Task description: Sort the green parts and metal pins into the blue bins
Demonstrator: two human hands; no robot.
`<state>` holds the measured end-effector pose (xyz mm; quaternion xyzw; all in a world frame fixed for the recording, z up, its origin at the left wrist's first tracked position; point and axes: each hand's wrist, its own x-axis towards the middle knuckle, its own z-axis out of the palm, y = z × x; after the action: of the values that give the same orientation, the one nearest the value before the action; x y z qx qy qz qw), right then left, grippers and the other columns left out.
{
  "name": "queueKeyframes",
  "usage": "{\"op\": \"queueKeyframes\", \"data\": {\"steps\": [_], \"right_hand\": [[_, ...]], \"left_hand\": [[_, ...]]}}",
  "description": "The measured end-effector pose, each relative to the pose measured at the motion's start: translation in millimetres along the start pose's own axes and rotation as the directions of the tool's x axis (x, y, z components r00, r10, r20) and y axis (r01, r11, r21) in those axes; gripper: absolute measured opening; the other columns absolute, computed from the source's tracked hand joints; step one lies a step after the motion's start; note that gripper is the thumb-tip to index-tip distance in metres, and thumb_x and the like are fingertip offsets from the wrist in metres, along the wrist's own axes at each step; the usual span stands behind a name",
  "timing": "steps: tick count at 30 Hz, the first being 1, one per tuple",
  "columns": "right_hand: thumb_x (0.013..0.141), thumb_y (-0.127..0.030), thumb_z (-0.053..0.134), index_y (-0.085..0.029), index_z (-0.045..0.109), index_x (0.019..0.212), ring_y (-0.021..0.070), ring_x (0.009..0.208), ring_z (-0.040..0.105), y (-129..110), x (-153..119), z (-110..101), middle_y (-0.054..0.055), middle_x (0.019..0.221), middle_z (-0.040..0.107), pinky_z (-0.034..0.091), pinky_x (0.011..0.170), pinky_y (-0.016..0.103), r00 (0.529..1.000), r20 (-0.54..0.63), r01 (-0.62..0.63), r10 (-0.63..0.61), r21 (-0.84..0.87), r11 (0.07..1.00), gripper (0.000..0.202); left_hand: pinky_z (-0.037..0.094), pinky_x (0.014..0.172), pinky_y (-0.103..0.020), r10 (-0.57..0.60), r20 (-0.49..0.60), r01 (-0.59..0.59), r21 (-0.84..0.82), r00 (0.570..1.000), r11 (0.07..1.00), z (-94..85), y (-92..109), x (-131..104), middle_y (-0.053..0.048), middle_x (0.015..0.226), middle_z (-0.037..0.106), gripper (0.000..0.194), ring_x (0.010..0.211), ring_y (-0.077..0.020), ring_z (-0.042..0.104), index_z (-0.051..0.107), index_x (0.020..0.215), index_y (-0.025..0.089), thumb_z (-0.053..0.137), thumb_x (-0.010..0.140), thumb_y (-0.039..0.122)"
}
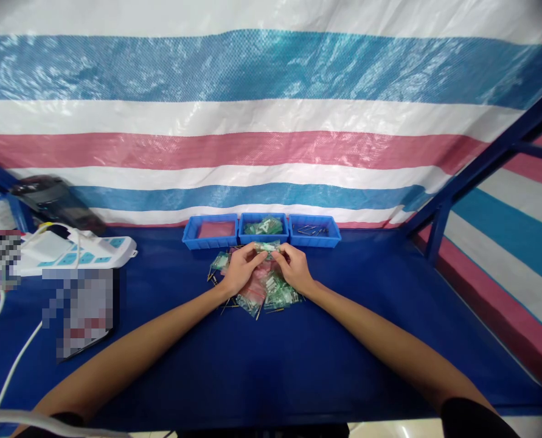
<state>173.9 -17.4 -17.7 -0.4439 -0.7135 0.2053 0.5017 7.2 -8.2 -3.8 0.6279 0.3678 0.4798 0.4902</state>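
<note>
Between my two hands a small clear-green plastic bag is stretched, pinched at both ends. My left hand closes thumb and fingers on its left end, and my right hand grips the right end. Something pale shows inside the bag, too small to name. Below and between the hands lies a pile of green bags and pinkish bags, with several thin metal pieces poking out around it. Just beyond the hands stands a blue bin with similar green bags in it.
A left blue bin holds pink, flat material; a right blue bin holds thin metal pieces. At left are a white power strip with cables, a dark bottle and a pixelated object. A blue frame post rises at right.
</note>
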Motion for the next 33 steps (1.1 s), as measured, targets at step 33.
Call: {"op": "queueKeyframes", "data": {"steps": [33], "right_hand": [[0.092,-0.033,0.051,-0.019,0.055,0.077,0.0129,0.062,0.047,-2.3,-1.8,-1.1,-0.001,0.069,0.053,0.037,0.060,0.025,0.999,0.017,-0.036,0.035,0.067,0.997,0.021]], "left_hand": [[0.039,0.059,-0.022,-0.018,0.047,0.019,-0.038,0.999,0.999,-2.7,-4.8,2.4,0.003,0.066,0.053,0.026,0.061,-0.0109,0.049,0.055,0.076,0.014,0.065,0.082,0.037]]}}
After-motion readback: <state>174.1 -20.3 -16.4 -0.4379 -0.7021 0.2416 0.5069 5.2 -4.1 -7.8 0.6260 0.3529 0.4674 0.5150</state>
